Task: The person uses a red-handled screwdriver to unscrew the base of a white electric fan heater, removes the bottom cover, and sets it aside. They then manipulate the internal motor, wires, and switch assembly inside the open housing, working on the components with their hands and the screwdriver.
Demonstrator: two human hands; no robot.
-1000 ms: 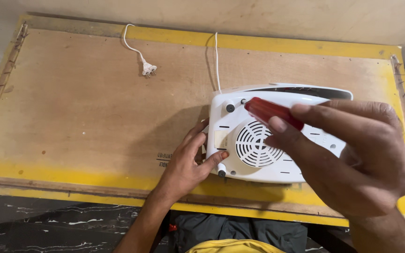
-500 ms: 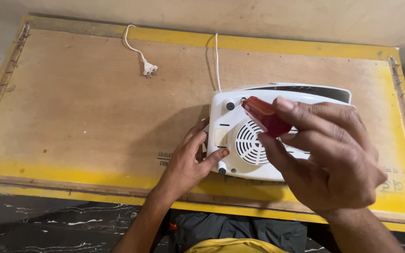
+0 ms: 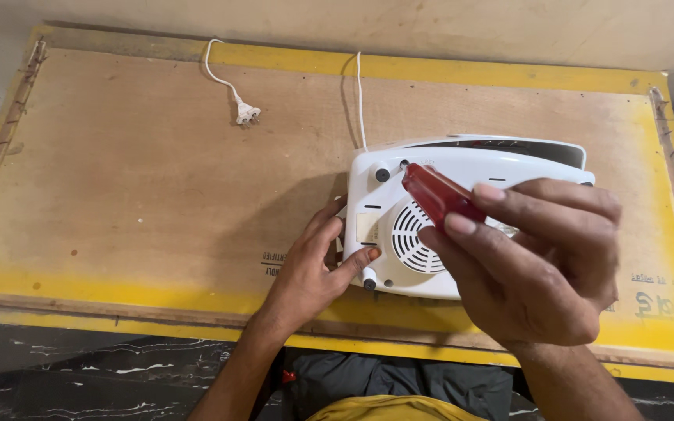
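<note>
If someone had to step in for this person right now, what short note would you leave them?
Left hand: flat against the left edge of the white appliance, steadying it, thumb on its underside. Nothing held in its grip.
Right hand: closed around a red-handled screwdriver, tip pointed at the upper left of the appliance's underside, near a round foot.
Appliance: lies underside up, round vent grille showing, on the yellow-edged wooden board. Its white cord runs to the far edge; the plug lies loose on the board, unplugged.
Done: no removed screws or parts visible.
Left: whether the tip sits in a screw cannot be told.
</note>
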